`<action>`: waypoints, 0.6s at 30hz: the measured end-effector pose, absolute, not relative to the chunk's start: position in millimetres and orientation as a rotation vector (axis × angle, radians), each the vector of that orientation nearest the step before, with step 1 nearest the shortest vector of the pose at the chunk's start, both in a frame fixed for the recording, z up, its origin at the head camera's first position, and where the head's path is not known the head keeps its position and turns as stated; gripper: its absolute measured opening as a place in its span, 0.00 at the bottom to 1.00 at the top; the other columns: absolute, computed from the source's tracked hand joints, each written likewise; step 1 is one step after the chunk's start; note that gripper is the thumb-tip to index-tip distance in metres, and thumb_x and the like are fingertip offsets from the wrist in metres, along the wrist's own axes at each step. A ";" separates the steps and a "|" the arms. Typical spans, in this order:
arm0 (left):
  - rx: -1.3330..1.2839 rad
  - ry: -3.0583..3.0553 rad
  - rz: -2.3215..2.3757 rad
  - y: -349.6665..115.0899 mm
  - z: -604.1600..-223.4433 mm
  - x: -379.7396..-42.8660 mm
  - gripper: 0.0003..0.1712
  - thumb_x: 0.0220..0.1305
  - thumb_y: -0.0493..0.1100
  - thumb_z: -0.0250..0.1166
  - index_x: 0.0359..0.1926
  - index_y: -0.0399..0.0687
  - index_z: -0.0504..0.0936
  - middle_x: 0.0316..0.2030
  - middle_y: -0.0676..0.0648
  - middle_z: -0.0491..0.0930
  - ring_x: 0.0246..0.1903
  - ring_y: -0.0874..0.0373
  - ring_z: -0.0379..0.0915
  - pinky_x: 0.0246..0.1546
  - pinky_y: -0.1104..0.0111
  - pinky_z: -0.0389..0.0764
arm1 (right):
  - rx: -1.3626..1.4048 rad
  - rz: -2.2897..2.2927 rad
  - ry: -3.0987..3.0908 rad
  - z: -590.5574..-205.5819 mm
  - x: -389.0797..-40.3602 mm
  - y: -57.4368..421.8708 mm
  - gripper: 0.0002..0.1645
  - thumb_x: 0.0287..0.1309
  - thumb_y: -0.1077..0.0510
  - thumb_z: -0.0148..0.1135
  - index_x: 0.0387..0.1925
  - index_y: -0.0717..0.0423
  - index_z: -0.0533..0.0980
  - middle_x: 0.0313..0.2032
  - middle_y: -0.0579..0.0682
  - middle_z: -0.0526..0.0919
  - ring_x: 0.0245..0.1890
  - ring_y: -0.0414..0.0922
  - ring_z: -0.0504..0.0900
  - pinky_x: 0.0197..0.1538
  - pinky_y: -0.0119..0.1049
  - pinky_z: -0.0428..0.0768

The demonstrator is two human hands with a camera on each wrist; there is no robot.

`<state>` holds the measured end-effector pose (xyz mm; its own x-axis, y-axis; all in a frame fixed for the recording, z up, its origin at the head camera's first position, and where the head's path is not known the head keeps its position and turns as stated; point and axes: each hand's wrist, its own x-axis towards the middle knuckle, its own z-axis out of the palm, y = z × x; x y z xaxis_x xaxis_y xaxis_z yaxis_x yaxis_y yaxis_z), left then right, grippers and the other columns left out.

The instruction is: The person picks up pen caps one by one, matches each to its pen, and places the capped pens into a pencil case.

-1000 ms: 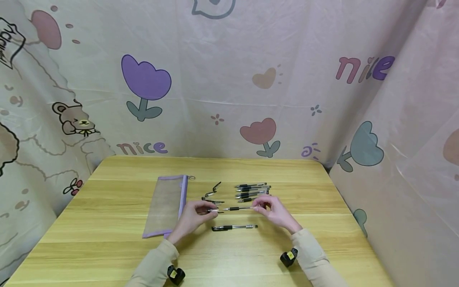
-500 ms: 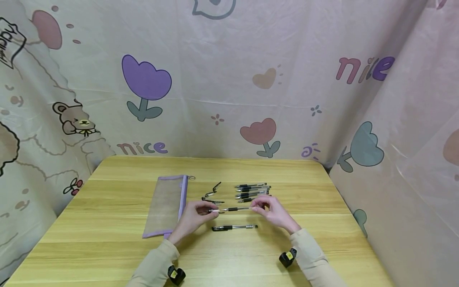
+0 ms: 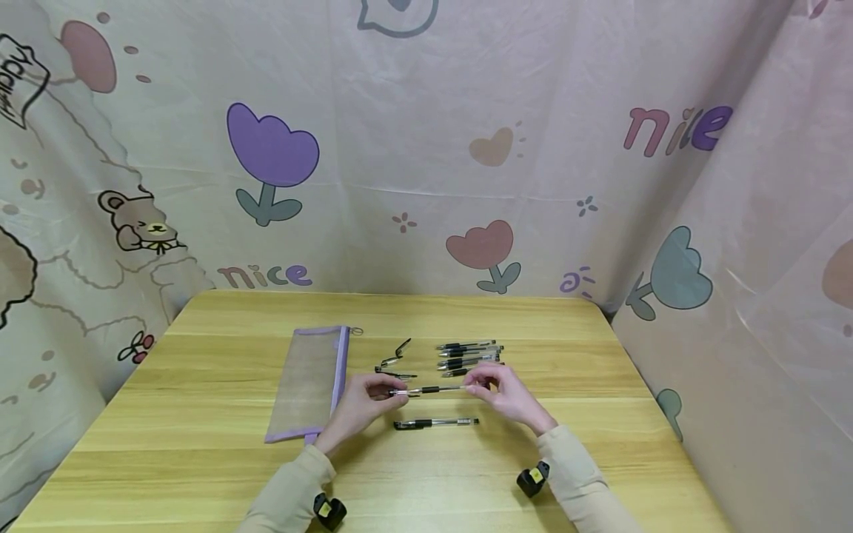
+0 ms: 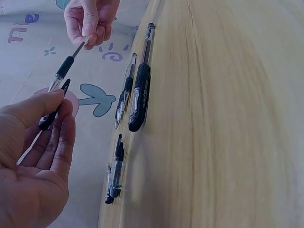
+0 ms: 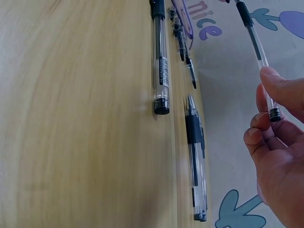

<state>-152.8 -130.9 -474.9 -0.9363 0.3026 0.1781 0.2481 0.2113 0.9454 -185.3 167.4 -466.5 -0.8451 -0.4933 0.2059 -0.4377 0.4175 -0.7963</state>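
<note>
My left hand [image 3: 363, 401] pinches a clear pen cap with a black clip [image 4: 46, 122] between thumb and fingers. Opposite it, my right hand [image 3: 508, 394] pinches an uncapped gel pen [image 3: 432, 389] near its black end plug [image 5: 274, 114]. The pen lies level, its tip pointing left and right at the mouth of the cap; my left thumb partly hides where they meet. Just below both hands, a capped gel pen [image 3: 436, 423] lies on the table. Beyond my right hand, several uncapped pens [image 3: 468, 354] lie side by side, tips to the left.
Several loose pen caps [image 3: 393, 360] lie beyond my left hand. A mesh zip pouch [image 3: 309, 377] with purple edging lies flat to the left, partly behind the left wrist. A printed curtain [image 3: 400, 148] hangs behind the wooden table [image 3: 426, 488] and along its sides.
My right hand has moved slightly left, bringing the pen's tip from just outside the cap to its mouth. The left hand has stayed nearly still.
</note>
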 end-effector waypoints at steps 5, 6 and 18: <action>0.544 2.418 1.867 -130.7 -475.0 -153.1 0.18 0.59 0.39 0.73 0.47 0.30 0.84 0.44 0.33 0.87 0.36 0.67 0.84 0.41 0.76 0.84 | -0.836 -1.427 2.596 -466.0 -185.4 168.4 0.06 0.62 0.62 0.66 0.41 0.57 0.84 0.41 0.54 0.85 0.40 0.35 0.77 0.48 0.29 0.80; 0.544 2.420 1.868 -130.8 -475.3 -153.4 0.18 0.59 0.39 0.73 0.47 0.30 0.84 0.44 0.34 0.87 0.36 0.67 0.84 0.41 0.76 0.84 | -0.829 -1.428 2.597 -466.0 -185.6 169.0 0.07 0.62 0.62 0.66 0.41 0.57 0.84 0.41 0.54 0.85 0.41 0.35 0.78 0.49 0.29 0.80; 0.531 2.403 1.870 -131.2 -479.5 -155.5 0.19 0.59 0.40 0.73 0.48 0.30 0.84 0.45 0.34 0.86 0.37 0.64 0.85 0.42 0.76 0.84 | -0.831 -1.407 2.615 -470.6 -186.8 173.3 0.06 0.62 0.62 0.66 0.41 0.56 0.84 0.42 0.54 0.84 0.40 0.36 0.77 0.47 0.28 0.80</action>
